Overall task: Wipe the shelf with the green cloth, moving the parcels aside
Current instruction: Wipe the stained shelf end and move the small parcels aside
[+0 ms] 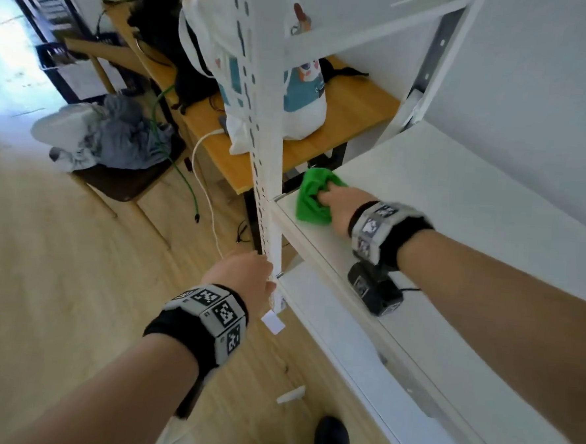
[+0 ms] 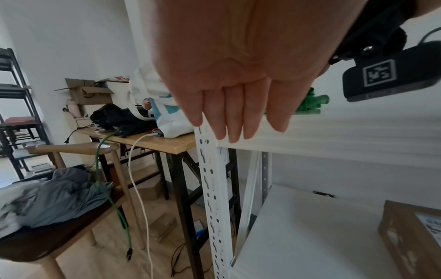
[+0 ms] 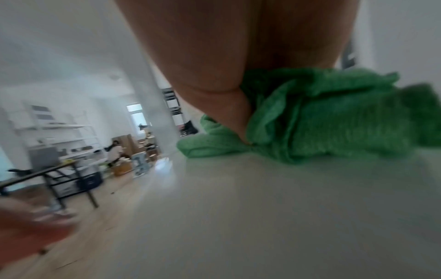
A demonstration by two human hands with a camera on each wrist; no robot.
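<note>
Desk [image 1: 353,112]: wooden, to my left, carrying a white tote bag [image 1: 302,95].
Chair [image 2: 71,232]: grey clothes [image 2: 62,196] heaped on seat.
Cables: green [image 2: 102,169] and white [image 2: 136,179], hanging off desk.

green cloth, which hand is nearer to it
Right. The right hand grips the green cloth on the shelf. The left hand is apart from it, fingers resting on the shelf's front corner post, lower down.
</note>
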